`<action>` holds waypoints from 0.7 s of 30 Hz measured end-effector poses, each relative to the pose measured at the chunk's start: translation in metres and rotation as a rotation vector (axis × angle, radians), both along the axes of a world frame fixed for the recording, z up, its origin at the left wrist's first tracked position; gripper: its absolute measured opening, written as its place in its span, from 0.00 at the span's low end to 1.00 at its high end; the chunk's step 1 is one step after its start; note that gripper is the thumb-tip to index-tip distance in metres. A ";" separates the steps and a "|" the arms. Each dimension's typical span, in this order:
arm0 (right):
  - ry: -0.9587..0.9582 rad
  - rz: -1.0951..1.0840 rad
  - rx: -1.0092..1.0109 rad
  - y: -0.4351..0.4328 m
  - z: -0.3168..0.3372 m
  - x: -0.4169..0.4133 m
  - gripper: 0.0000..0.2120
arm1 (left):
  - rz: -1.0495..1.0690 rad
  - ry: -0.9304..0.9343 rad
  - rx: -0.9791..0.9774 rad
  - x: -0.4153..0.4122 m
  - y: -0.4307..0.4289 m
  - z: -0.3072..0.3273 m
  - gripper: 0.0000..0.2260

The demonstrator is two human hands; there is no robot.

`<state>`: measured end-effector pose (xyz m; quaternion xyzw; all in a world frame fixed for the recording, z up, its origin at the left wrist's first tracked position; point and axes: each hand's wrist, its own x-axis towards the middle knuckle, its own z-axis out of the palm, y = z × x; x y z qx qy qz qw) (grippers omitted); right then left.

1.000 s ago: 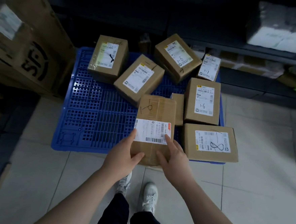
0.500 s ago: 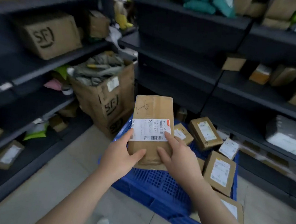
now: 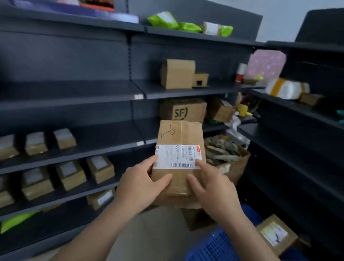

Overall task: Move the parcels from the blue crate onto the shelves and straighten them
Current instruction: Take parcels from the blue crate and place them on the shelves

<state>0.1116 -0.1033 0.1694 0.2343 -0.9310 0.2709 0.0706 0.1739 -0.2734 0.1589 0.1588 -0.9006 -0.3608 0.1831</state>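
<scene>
While the person is standing among the dark shelves [image 3: 105, 134], both hands are holding one brown parcel [image 3: 179, 135] upright in the air, clear of every shelf. It is hanging over the floor [image 3: 159, 241], just past the left edge of the blue crate [image 3: 213, 255].

The left hand [image 3: 140, 187] is gripping the parcel's lower left edge, its thumb lying across the front face and its fingers curling round behind. The right hand [image 3: 213, 192] is gripping the lower right edge the same way, thumb on the front and forefinger pressing on the right end of the white label [image 3: 177, 156]. Both grips are closing firmly on the cardboard.

More boxes [image 3: 277, 233] are lying in the crate toward its right side, labels facing up.

On the left, rows of small boxes [image 3: 70, 172] are sitting along the front edges of the lower shelves, though they are showing too blurred to read. Behind the held parcel, a carton marked SF [image 3: 181, 110] is standing on a middle shelf, near its right end. Green bags [image 3: 174, 22] are lying along the top shelf.
</scene>
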 end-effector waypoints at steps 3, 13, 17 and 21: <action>0.016 0.089 -0.036 -0.075 0.020 -0.004 0.25 | 0.082 0.027 -0.022 0.016 -0.068 0.023 0.27; -0.030 0.408 -0.103 -0.323 0.069 -0.008 0.26 | 0.409 0.060 -0.114 0.063 -0.281 0.075 0.27; -0.043 0.508 -0.076 -0.408 0.074 -0.016 0.26 | 0.531 0.046 -0.091 0.068 -0.349 0.079 0.28; -0.050 0.593 -0.062 -0.484 0.075 -0.033 0.25 | 0.626 0.043 -0.092 0.061 -0.411 0.080 0.28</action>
